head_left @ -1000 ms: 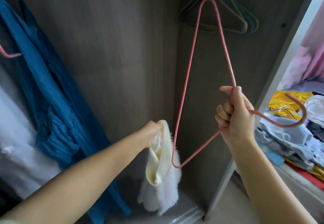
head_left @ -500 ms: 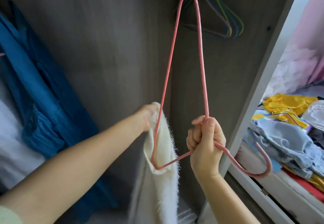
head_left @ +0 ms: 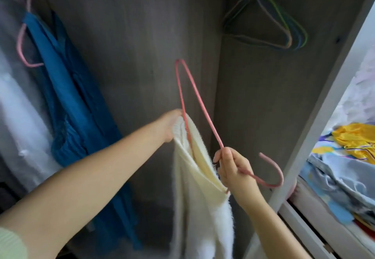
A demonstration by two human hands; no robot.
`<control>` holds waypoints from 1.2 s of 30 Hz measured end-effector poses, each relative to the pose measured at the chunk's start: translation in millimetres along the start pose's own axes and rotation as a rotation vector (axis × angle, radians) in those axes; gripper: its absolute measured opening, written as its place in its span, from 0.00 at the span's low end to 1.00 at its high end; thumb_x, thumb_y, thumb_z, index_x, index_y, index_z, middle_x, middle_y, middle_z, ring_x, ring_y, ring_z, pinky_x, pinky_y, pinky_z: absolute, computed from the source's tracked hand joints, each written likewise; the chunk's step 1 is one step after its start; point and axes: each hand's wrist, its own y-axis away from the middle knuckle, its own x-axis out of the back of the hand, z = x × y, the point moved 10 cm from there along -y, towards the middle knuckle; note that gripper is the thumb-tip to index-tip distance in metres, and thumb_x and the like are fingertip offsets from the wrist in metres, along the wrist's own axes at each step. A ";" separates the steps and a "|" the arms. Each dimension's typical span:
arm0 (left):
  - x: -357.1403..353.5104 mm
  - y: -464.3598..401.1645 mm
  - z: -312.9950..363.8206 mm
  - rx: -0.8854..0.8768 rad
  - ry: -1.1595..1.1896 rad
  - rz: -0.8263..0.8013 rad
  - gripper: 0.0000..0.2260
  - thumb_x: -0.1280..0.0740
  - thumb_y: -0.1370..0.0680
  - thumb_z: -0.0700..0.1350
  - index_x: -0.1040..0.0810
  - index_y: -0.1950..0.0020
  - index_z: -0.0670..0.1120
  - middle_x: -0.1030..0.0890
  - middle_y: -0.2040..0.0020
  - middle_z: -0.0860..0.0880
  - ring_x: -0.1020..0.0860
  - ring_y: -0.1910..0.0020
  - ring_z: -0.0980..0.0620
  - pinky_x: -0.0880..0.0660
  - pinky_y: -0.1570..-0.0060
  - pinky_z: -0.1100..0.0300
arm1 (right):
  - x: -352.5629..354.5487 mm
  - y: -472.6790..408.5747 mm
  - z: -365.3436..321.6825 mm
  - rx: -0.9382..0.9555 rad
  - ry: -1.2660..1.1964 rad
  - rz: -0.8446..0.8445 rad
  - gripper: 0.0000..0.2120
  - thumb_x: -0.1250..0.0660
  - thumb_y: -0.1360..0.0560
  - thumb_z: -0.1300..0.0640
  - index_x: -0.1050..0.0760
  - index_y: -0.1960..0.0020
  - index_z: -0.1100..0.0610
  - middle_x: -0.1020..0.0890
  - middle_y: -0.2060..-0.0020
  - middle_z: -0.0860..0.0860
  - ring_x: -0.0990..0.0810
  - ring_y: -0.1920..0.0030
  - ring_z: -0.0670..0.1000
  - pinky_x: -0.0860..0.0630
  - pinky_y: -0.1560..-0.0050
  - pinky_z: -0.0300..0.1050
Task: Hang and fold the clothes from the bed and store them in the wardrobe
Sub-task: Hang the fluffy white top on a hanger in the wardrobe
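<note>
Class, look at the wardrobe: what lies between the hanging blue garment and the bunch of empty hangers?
In the head view, bare wardrobe wall lies between the blue garment and the empty hangers.

- Grey wood-grain wardrobe walls point(head_left: 129, 35) are meeting in a dim inner corner.
- A pale wardrobe frame point(head_left: 316, 120) is slanting down the right side.
- Daylight is falling on the bed point(head_left: 304, 214) beyond it, and its white edge is showing.
</note>
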 end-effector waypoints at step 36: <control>72.5 -44.6 -54.9 0.020 0.285 0.341 0.09 0.40 0.21 0.38 0.30 0.62 0.44 0.25 0.60 0.44 0.24 0.59 0.45 0.25 0.59 0.55 | -14.7 57.0 35.9 -0.628 0.200 -0.316 0.22 0.48 0.16 0.47 0.26 0.62 0.55 0.42 0.75 0.51 0.44 0.79 0.47 0.47 0.75 0.35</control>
